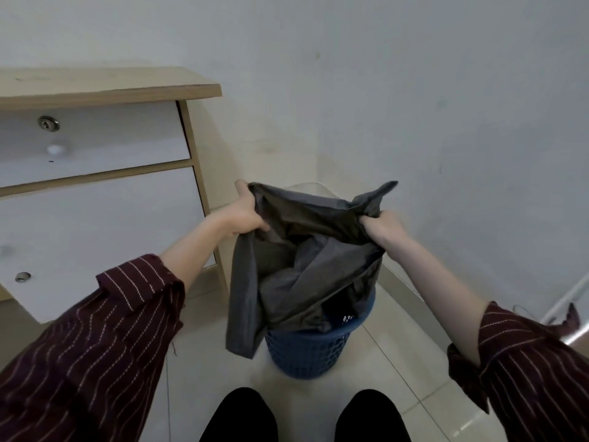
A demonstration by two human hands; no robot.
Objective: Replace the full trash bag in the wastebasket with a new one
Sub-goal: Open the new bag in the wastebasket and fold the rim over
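Obs.: a person stands over a blue mesh wastebasket (pixel 306 352) on the tiled floor (pixel 398 362), in the corner between a wooden drawer unit (pixel 95 218) and the wall.

Position of item: the grey trash bag (pixel 302 260) is held up by its mouth, directly above the basket. Its body sags. The lower folds lie inside the basket's rim, and one long fold hangs outside on the basket's left, down past the rim.

Grip: the left hand (pixel 247 215) has its fingers curled round the left edge of the mouth, with film bunched in the fist. The right hand (pixel 382 226) is clenched on the right edge, a loose corner of film standing up beyond the knuckles. The mouth is stretched between them, partly open.

Handling, my judgement: thin film, limp and very light, with no stiffness of its own. The collapsed folds suggest nothing is inside, so it reads as the fresh liner, though the bottom is in shadow and I cannot see it properly. The film is probably slick, so a bunched fistful will hold better than a fingertip pinch. Best hold is on opposite sides of the rim (as now), leaving slack to turn over the basket's edge. The outside fold needs tucking in first.
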